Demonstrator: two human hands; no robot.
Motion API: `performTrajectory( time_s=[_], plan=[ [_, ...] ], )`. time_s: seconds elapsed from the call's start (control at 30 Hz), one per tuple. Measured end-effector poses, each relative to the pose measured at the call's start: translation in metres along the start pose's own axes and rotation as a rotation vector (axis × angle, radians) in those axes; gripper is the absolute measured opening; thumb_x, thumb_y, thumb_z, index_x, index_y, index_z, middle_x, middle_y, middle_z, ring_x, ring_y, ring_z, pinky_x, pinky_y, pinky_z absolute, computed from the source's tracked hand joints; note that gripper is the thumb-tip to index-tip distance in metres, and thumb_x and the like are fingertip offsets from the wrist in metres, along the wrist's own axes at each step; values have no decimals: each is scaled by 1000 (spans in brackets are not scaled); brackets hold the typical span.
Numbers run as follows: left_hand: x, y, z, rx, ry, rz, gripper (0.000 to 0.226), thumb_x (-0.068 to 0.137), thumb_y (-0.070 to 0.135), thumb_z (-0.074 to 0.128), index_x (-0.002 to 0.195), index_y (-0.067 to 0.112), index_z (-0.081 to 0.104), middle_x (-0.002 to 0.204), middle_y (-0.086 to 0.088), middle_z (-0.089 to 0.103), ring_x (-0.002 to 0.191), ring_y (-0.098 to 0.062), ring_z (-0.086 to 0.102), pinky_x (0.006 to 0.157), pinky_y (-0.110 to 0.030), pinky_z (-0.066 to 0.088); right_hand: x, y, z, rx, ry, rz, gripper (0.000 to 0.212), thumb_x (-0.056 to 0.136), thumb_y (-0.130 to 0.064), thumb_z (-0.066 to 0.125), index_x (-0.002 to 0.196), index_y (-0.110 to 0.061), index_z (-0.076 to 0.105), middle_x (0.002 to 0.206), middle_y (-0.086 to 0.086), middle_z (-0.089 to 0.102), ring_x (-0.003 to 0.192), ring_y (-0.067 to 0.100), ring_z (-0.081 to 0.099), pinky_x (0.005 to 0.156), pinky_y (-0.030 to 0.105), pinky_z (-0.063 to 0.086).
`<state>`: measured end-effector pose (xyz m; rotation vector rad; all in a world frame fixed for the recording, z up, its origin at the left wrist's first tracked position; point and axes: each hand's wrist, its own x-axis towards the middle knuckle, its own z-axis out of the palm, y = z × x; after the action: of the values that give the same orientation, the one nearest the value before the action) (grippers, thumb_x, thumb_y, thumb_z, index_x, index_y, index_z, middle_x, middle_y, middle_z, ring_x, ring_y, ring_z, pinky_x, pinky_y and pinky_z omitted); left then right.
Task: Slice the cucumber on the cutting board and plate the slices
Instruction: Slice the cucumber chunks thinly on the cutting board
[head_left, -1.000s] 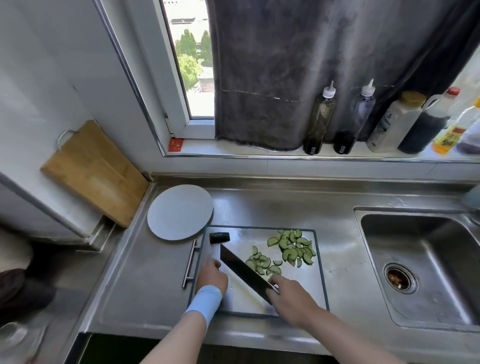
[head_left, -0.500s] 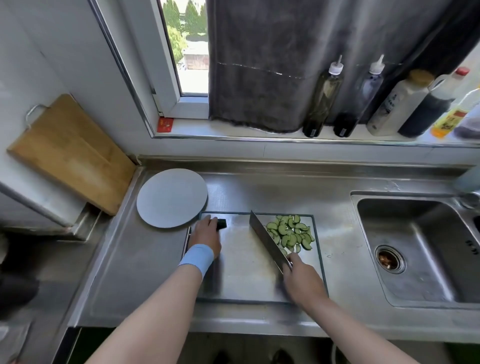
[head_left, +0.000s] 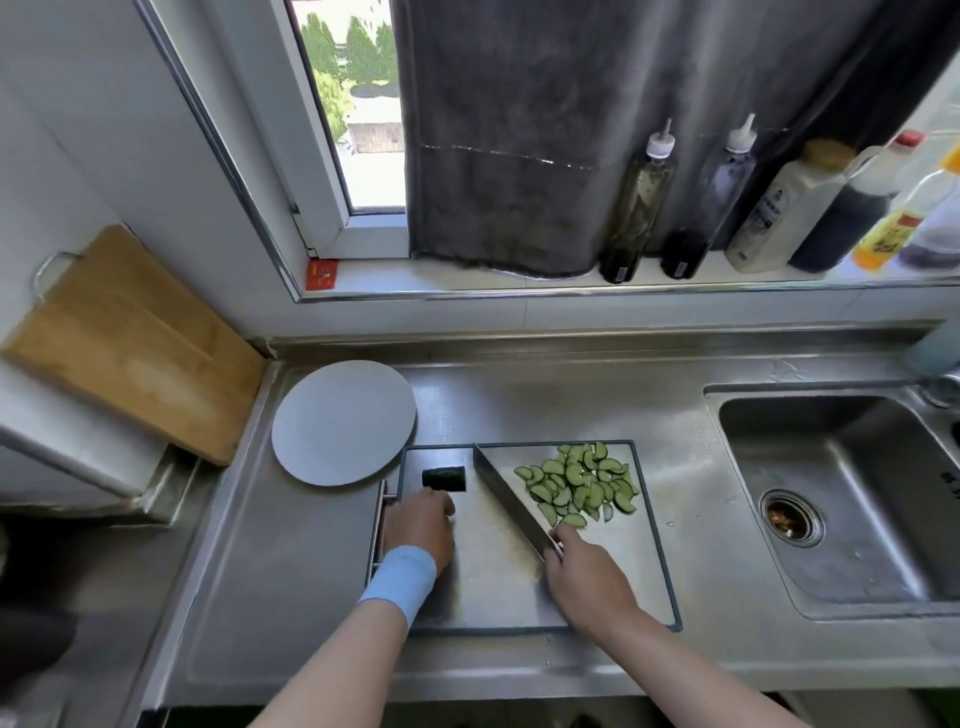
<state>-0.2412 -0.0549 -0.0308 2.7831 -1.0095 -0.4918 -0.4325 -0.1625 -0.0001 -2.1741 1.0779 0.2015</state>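
We see a dark green cucumber end (head_left: 444, 478) and pale green slices (head_left: 576, 491) with darker green rims, on a silvery-grey cutting board (head_left: 498, 582) edged in dark blue-grey. The knife (head_left: 511, 501) blade is steel grey. We also make out a plain pale grey plate (head_left: 343, 421), a light blue wristband (head_left: 400, 577), a honey-brown wooden board (head_left: 130, 343), a dark grey curtain (head_left: 519, 130) and a small red sticker (head_left: 322, 274).

No legible text, bottle labels (head_left: 770, 207) blurred, red sticker (head_left: 322, 274) unreadable
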Motion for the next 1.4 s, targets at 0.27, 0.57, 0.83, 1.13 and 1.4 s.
performTrajectory(
  time_s=[0.27, 0.57, 0.83, 1.13, 1.4],
  plan=[
    [31, -10, 3, -115, -38, 90, 52, 89, 8, 44, 139, 24, 38, 151, 0, 27, 133, -22, 34, 105, -33, 33, 12, 1, 2, -24, -60, 22, 26, 100, -29, 37, 119, -22, 55, 100, 6, 69, 90, 29, 62, 69, 34, 46],
    [11, 7, 17, -192, -81, 73, 27, 86, 22, 58, 113, 21, 55, 114, 1, 49, 106, -19, 48, 88, -30, 44, 14, 6, 1, -16, -58, -2, 29, 102, -28, 38, 123, -22, 56, 104, 6, 69, 92, 28, 62, 69, 33, 44],
    [-40, 21, 39, -323, -56, 19, 23, 83, 31, 61, 106, 28, 56, 105, 8, 51, 96, -13, 52, 85, -28, 46, 5, 12, 1, -40, -113, -58, 21, 100, -26, 38, 110, -23, 56, 93, 6, 68, 79, 27, 57, 65, 35, 43],
    [-48, 29, 43, -305, 49, 117, 24, 85, 24, 59, 109, 23, 58, 112, 4, 52, 105, -15, 50, 89, -26, 45, -8, 16, 1, -156, -137, -162, 22, 98, -25, 37, 115, -25, 52, 96, 8, 67, 80, 28, 56, 62, 35, 40],
    [-48, 32, 49, -250, 63, 196, 21, 87, 22, 59, 106, 20, 68, 112, 0, 59, 102, -20, 55, 84, -27, 46, -7, 17, 3, -212, -146, -196, 28, 98, -26, 37, 123, -27, 50, 97, 9, 67, 85, 31, 60, 63, 36, 42]
  ],
)
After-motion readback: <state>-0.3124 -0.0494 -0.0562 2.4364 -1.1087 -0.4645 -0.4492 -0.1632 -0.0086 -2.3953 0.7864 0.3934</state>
